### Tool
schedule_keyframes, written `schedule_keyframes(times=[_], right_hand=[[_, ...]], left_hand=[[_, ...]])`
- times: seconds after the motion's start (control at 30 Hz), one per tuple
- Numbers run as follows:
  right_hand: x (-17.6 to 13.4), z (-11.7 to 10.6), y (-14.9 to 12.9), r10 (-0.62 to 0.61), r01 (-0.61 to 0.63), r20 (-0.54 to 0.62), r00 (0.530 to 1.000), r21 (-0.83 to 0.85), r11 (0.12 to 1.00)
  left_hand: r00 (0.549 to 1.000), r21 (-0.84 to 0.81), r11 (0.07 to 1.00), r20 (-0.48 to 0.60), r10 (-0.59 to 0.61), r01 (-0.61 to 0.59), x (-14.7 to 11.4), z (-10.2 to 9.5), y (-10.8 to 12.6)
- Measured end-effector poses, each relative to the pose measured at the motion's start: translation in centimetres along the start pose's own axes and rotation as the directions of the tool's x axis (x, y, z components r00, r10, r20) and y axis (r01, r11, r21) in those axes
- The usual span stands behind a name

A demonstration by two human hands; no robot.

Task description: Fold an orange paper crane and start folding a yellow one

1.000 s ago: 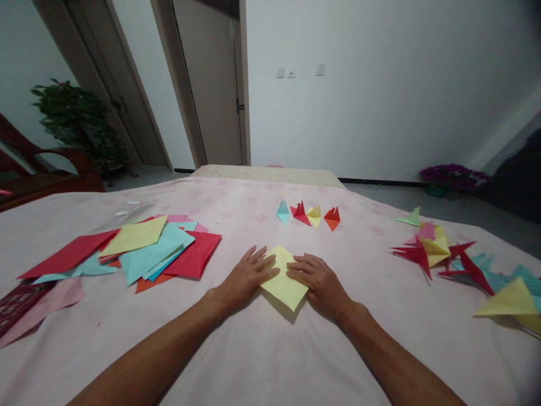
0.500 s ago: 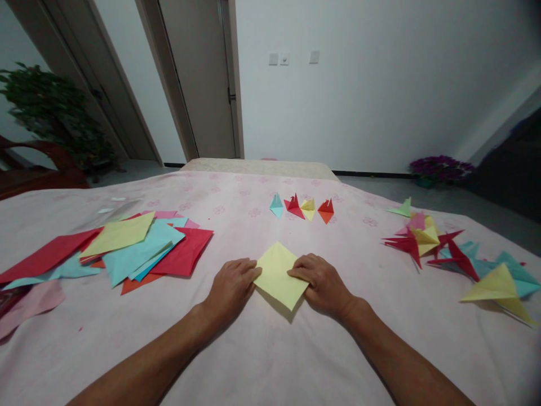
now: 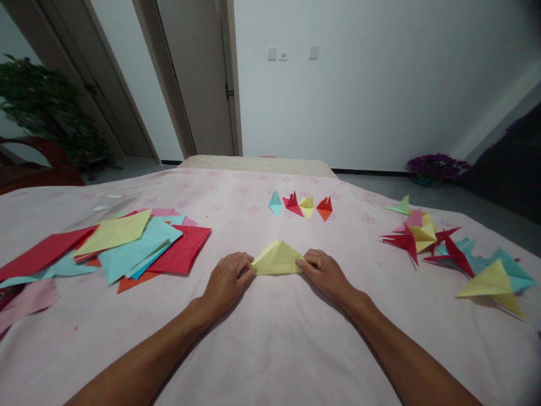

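Between my hands a pale yellow sheet of origami paper (image 3: 278, 260) is folded into a triangle, its peak pointing away from me and its straight edge nearest me. My left hand (image 3: 230, 279) pinches the left corner between thumb and curled fingers. At the right corner, my right hand (image 3: 325, 273) grips the paper the same way. Beyond it stand small folded paper birds in a row: a light blue one (image 3: 275, 203), a red one (image 3: 292, 204), a yellow one (image 3: 306, 207) and an orange-red one (image 3: 324, 208).
On the left lies a loose pile of coloured paper (image 3: 131, 242). Several larger folded paper pieces (image 3: 492, 285) in yellow, red and blue are heaped on the right. A pink flowered cloth (image 3: 253, 349) covers the table.
The yellow paper has gone from a diamond to a triangle, its near corner folded away from me. Both hands stay at its side corners.
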State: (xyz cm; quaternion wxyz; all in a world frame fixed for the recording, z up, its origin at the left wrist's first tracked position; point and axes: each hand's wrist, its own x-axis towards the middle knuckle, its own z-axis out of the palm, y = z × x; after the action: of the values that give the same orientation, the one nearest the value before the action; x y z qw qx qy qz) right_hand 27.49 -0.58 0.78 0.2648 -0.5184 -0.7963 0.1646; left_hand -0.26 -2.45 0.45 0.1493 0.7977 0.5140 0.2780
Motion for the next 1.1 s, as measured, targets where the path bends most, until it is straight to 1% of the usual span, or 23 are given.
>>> schedule_keyframes(times=[0.2, 0.3, 0.4, 0.63, 0.8, 0.9, 1.1], right_hand=[[0.0, 0.4, -0.1, 0.089, -0.099, -0.063, 0.994, -0.174, 0.98], [0.2, 0.4, -0.2, 0.098, -0.117, -0.085, 0.992, -0.259, 0.959], [0.3, 0.4, -0.3, 0.1, -0.121, -0.082, 0.992, -0.307, 0.944], [0.4, 0.4, -0.3, 0.081, -0.097, -0.06, 0.995, -0.361, 0.927], [0.3, 0.3, -0.1, 0.08, -0.095, -0.055, 0.995, -0.405, 0.91], [0.1, 0.3, 0.2, 0.088, -0.113, -0.079, 0.993, -0.41, 0.905], [0.0, 0.3, 0.3, 0.109, -0.141, -0.101, 0.989, -0.403, 0.904]], left_hand=[[1.0, 0.125, 0.992, -0.018, -0.011, 0.013, 0.2, 0.2, 0.2], [1.0, 0.17, 0.985, -0.015, -0.015, 0.018, 0.3, 0.2, 0.2], [1.0, 0.191, 0.981, -0.01, -0.014, 0.016, 0.5, 0.2, -0.1], [1.0, 0.209, 0.978, 0.017, -0.007, 0.003, 1.0, 0.1, -1.0], [0.999, 0.198, 0.98, 0.041, 0.0, -0.008, 1.1, -0.3, -0.9], [1.0, 0.206, 0.979, 0.024, -0.001, -0.004, 1.0, -0.5, -0.5], [1.0, 0.278, 0.96, -0.02, -0.022, 0.027, 0.8, -0.5, 0.1]])
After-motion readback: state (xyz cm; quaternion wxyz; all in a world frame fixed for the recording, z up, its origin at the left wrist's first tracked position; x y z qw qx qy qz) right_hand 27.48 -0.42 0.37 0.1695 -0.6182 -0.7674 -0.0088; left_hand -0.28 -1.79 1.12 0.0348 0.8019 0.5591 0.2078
